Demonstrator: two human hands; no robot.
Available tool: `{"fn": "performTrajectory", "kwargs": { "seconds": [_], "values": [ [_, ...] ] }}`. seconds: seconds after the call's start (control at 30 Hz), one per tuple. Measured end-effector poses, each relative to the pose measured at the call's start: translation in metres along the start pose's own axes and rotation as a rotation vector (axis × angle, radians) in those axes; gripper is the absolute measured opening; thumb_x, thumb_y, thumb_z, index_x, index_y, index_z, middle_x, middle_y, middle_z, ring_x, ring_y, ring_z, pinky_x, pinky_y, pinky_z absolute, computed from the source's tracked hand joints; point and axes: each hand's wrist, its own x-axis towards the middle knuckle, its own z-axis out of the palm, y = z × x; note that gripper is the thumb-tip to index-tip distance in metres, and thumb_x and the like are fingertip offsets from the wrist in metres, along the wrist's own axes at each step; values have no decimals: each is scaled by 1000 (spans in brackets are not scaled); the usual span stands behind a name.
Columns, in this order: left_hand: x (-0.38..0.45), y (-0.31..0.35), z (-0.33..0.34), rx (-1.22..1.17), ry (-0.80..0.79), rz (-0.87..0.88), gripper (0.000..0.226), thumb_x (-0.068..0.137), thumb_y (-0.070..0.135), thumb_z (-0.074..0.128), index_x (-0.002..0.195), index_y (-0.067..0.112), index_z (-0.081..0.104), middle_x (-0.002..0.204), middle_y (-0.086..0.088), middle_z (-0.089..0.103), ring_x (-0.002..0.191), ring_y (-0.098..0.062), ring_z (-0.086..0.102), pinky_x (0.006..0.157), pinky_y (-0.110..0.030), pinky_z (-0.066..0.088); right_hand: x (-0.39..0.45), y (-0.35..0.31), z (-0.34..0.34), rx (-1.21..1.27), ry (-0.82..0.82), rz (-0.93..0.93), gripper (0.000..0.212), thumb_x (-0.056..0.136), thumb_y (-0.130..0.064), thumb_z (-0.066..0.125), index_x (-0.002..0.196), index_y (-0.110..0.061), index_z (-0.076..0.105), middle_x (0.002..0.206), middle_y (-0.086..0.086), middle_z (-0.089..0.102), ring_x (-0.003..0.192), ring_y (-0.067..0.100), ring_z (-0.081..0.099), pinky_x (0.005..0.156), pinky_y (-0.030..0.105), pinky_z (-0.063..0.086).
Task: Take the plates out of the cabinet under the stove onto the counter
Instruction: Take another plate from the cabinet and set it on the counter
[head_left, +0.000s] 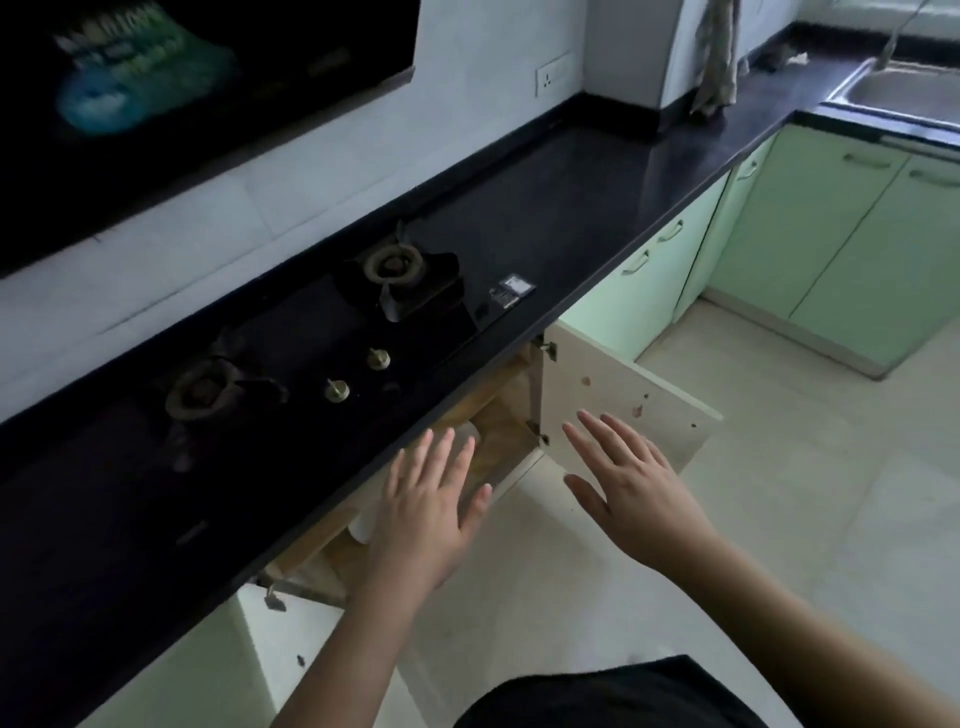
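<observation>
The cabinet (506, 441) under the stove stands with both doors swung out. Inside it, white plates (362, 526) show partly below the counter edge, mostly hidden by my left hand (428, 512). That hand hovers in front of the opening with straight, spread fingers and holds nothing. My right hand (631, 491) is also flat and spread, in front of the right cabinet door (623, 400), empty. The black counter (571, 208) runs above the cabinet.
A two-burner gas stove (311, 332) with two brass knobs is set in the counter. A small dark packet (511, 291) lies to its right. Green cabinets (857, 234) and a steel sink (904, 88) sit at the far right. The left cabinet door (280, 639) juts out below.
</observation>
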Motion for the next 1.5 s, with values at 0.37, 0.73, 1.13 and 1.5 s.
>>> {"fn": "performTrajectory", "kwargs": {
  "seconds": [0.37, 0.73, 1.13, 1.5],
  "values": [
    [77, 23, -8, -24, 31, -202, 75, 94, 65, 5, 158, 28, 18, 166, 4, 13, 152, -17, 3, 120, -37, -1, 126, 53, -3, -35, -39, -338, 59, 98, -49, 39, 151, -28, 25, 156, -1, 35, 144, 25, 28, 114, 37, 12],
    [87, 44, -2, -98, 13, -488, 78, 91, 66, 3, 158, 27, 17, 166, 5, 11, 152, -15, -1, 122, -38, 1, 195, 68, 0, 73, -135, -594, 55, 99, -36, 46, 150, -18, 33, 156, 5, 33, 145, 28, 24, 118, 40, 17],
    [51, 20, 30, -116, 1, -507, 76, 94, 64, 5, 157, 25, 20, 166, 2, 13, 152, -17, 1, 122, -43, 10, 184, 54, 28, -11, -124, -569, 57, 100, -43, 37, 151, -19, 30, 158, 4, 30, 146, 26, 21, 118, 36, 13],
    [58, 6, 78, -94, -2, -480, 67, 100, 56, 25, 152, 15, 37, 160, -6, 32, 149, -27, 21, 116, -52, 31, 188, 42, 89, -13, -202, -623, 60, 100, -46, 35, 150, -14, 31, 158, 4, 30, 147, 22, 22, 120, 41, 19]
  ]
}}
